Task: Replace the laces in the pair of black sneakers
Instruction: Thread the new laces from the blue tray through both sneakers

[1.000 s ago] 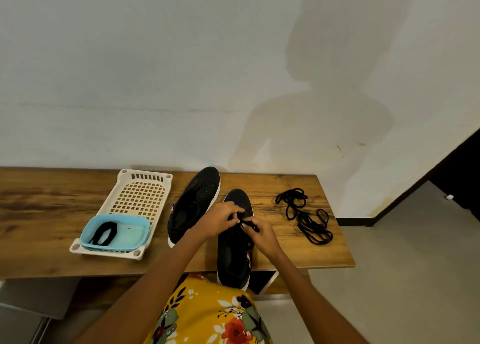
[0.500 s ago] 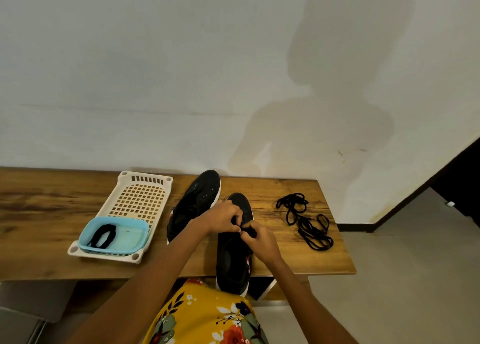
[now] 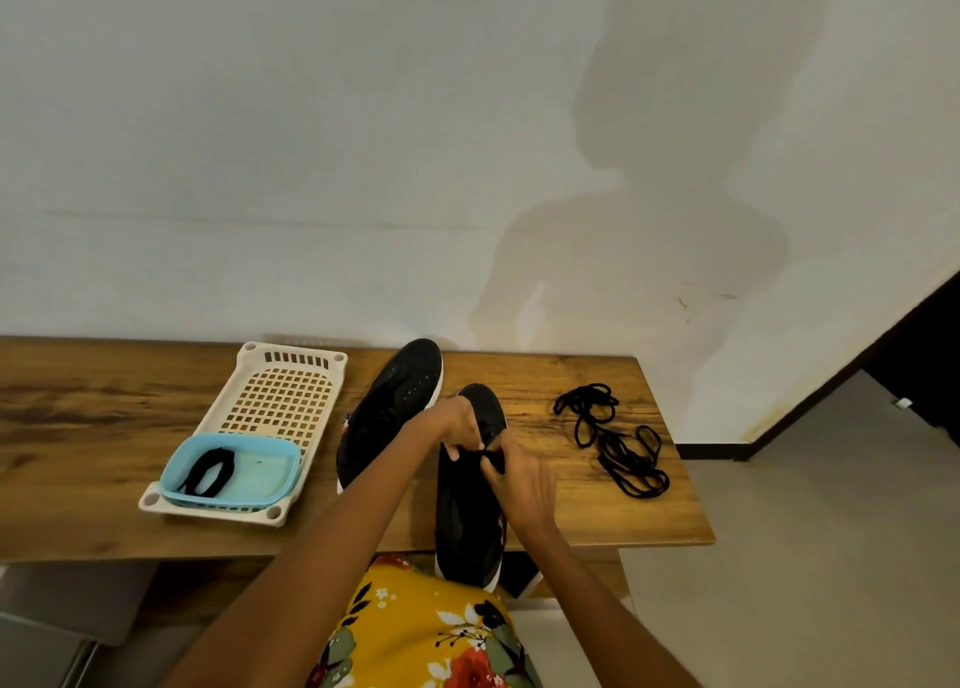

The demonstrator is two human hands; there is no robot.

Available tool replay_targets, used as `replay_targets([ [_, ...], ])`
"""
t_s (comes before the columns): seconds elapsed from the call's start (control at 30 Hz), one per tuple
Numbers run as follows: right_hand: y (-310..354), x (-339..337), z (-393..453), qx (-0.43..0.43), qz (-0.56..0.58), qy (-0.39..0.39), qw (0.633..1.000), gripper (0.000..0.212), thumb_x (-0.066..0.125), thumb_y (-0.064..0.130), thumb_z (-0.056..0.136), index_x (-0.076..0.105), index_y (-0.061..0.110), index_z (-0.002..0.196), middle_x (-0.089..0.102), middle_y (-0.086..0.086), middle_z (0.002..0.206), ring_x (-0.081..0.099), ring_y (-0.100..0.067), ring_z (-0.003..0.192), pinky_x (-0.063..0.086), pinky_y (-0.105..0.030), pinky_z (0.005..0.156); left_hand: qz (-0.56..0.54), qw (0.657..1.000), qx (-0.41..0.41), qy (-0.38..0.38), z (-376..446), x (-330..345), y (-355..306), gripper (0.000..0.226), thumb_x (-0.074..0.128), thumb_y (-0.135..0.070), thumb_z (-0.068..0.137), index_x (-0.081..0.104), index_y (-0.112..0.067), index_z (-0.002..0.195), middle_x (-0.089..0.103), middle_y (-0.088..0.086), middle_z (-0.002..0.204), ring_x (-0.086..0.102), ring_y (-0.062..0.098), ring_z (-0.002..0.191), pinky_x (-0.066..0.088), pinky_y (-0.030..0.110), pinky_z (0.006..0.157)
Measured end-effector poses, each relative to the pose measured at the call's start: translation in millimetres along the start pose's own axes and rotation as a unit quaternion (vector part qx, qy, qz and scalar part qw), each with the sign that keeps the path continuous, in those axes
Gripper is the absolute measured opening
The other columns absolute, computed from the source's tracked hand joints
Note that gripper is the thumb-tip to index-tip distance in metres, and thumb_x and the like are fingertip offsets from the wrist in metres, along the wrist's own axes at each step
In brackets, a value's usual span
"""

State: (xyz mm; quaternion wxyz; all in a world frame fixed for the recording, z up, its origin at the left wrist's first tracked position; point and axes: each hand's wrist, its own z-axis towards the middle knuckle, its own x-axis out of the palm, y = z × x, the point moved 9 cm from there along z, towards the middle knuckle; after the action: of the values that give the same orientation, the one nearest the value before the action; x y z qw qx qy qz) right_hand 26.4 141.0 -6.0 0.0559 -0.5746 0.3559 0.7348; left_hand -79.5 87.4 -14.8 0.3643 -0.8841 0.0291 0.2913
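Note:
Two black sneakers with white soles lie on the wooden table (image 3: 78,459). The near sneaker (image 3: 465,521) hangs its heel over the front edge. Over its eyelets my left hand (image 3: 460,425) and my right hand (image 3: 519,474) meet, both pinching a black lace (image 3: 489,456) between their fingertips. The far sneaker (image 3: 389,412) lies unlaced just left of it, toe toward the wall. A loose tangle of black laces (image 3: 613,440) sits on the table to the right of my hands. How far the lace runs through the eyelets is hidden by my fingers.
A cream perforated tray (image 3: 283,396) stands at the left, with a light blue dish (image 3: 249,472) in its near end holding a coiled black lace (image 3: 208,472). The wall runs close behind the table. The table's right edge (image 3: 691,505) drops to open floor.
My hands have drawn closer together over the near sneaker, the right hand rising toward the left. The camera has tilted slightly. Nothing else on the table has moved.

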Motion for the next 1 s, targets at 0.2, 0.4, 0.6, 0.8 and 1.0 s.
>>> replay_targets([
  [0.2,0,1,3,-0.028,0.042,0.003,0.999,0.015,0.057,0.026,0.092,0.057,0.018,0.105,0.066,0.002,0.092,0.062,-0.014,0.078,0.046,-0.028,0.061,0.028,1.000,-0.001,-0.006,3,-4,9,0.020,0.057,-0.010,0.089,0.067,-0.002,0.105,0.068,0.014,0.102,0.057,0.012,0.065,0.050,0.025,0.068],
  [0.4,-4,9,-3,-0.026,0.140,-0.015,0.990,0.013,0.059,0.019,0.091,0.061,0.018,0.104,0.067,0.004,0.094,0.062,-0.007,0.081,0.052,-0.028,0.068,-0.185,0.976,0.012,-0.116,-5,0,37,0.019,0.055,-0.013,0.093,0.068,-0.008,0.080,0.061,0.003,0.073,0.055,0.008,0.064,0.042,0.013,0.055],
  [0.6,-1,6,-11,-0.044,0.136,-0.043,0.989,0.013,0.058,0.015,0.091,0.062,0.016,0.104,0.066,0.004,0.096,0.061,-0.009,0.084,0.051,-0.025,0.067,-0.289,0.927,0.057,-0.234,-25,-13,42,0.017,0.053,-0.013,0.094,0.067,-0.007,0.102,0.063,-0.002,0.092,0.055,0.005,0.076,0.044,0.014,0.063],
  [0.8,3,6,-13,-0.074,0.093,-0.054,0.991,0.020,0.057,0.016,0.092,0.066,0.021,0.110,0.065,0.001,0.096,0.062,-0.013,0.079,0.047,-0.026,0.058,-0.141,0.968,0.076,-0.194,-17,-19,35,0.034,0.055,-0.040,0.091,0.069,-0.010,0.080,0.058,-0.003,0.066,0.056,0.014,0.067,0.044,0.028,0.067],
  [1.0,4,5,-14,-0.079,0.090,-0.074,0.990,0.022,0.059,0.016,0.091,0.067,0.023,0.109,0.065,0.001,0.091,0.062,-0.014,0.073,0.045,-0.025,0.052,0.012,0.970,0.095,-0.222,-12,-24,12,0.019,0.066,-0.035,0.085,0.075,-0.020,0.095,0.072,-0.005,0.095,0.065,0.008,0.089,0.050,0.032,0.088],
])
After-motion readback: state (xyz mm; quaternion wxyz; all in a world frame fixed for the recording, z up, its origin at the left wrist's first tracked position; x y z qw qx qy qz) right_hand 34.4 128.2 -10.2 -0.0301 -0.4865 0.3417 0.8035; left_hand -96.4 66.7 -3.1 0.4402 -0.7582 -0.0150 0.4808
